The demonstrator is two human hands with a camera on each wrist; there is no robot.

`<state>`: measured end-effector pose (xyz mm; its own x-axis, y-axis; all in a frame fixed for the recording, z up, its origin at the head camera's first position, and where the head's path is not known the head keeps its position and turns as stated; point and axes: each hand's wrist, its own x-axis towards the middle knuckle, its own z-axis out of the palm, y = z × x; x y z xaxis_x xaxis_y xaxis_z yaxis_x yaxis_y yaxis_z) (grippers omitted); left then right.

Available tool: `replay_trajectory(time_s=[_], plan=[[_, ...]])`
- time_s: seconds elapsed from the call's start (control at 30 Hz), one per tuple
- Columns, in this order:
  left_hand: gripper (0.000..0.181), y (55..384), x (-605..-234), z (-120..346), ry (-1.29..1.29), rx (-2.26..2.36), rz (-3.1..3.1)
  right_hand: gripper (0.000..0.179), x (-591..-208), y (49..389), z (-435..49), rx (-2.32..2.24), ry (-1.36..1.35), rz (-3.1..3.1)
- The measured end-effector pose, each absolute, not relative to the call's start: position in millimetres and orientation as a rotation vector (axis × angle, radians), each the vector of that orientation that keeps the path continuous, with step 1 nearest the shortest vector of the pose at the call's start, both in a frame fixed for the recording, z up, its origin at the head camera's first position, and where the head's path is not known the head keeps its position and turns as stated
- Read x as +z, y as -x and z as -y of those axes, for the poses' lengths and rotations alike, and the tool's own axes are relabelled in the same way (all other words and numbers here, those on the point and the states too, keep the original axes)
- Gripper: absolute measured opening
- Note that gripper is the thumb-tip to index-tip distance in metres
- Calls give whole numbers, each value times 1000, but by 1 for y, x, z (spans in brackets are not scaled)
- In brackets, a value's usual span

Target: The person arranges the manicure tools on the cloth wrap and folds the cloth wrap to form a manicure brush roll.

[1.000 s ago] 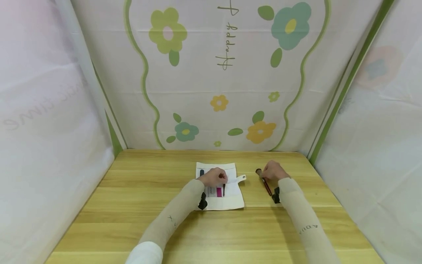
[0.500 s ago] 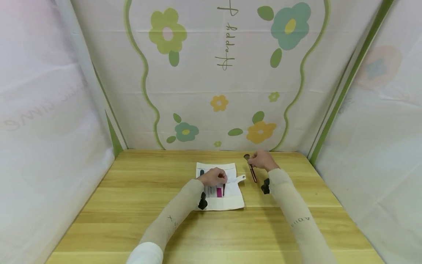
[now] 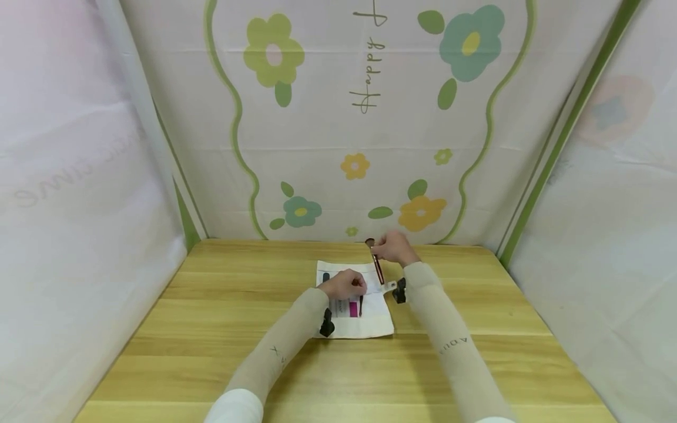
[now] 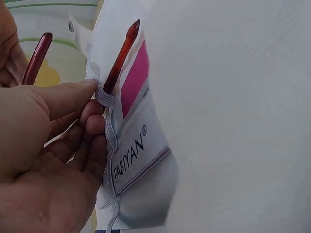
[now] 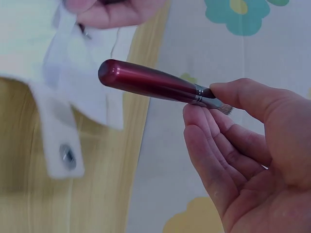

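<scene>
A white brush case [image 3: 378,324] lies unfolded on the table, showing a printed FABIYAN label [image 4: 133,158] and a pink panel [image 4: 133,85]. Over it, my left hand [image 3: 342,284] pinches the white elastic band [image 4: 112,141] between thumb and fingers. A slim red-brown brush handle [image 4: 122,57] sticks out through the band beside those fingertips. My right hand [image 3: 395,248] holds a makeup brush [image 5: 146,81] near its silver ferrule, with the dark red handle pointing toward the case. Most of its bristles are hidden behind the fingers in the right wrist view.
A strap with a metal snap [image 5: 68,156] extends from the case's right side. Another dark item [image 3: 325,276] sits at the case's upper left. The wooden table [image 3: 238,264] meets a flowered cloth wall [image 3: 317,129] behind, with cloth at both sides.
My right hand has lifted the makeup brush and carried it leftward and away from me, to the case's upper right. The left hand stays put on the case.
</scene>
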<state>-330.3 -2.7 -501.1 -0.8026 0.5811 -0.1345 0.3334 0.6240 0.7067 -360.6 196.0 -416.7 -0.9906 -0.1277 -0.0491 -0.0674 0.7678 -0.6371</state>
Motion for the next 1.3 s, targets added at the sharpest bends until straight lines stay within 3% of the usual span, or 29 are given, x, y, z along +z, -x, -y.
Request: replay_trajectory(time_s=[0.27,0.5,1.03,1.3], plan=[[17,324,-493,6,-799,1038,-2465,28,-418,363,-175,-1073,198,-2921],[16,325,-495,6,-809,1046,-2463,50,-433,365,-168,-1155,204,-2960],[18,323,-491,6,-816,1059,-2463,54,-459,367,-167,-1191,174,-3021],[15,322,-493,6,-810,1045,-2475,41,-467,364,-170,-1139,85,-2958]])
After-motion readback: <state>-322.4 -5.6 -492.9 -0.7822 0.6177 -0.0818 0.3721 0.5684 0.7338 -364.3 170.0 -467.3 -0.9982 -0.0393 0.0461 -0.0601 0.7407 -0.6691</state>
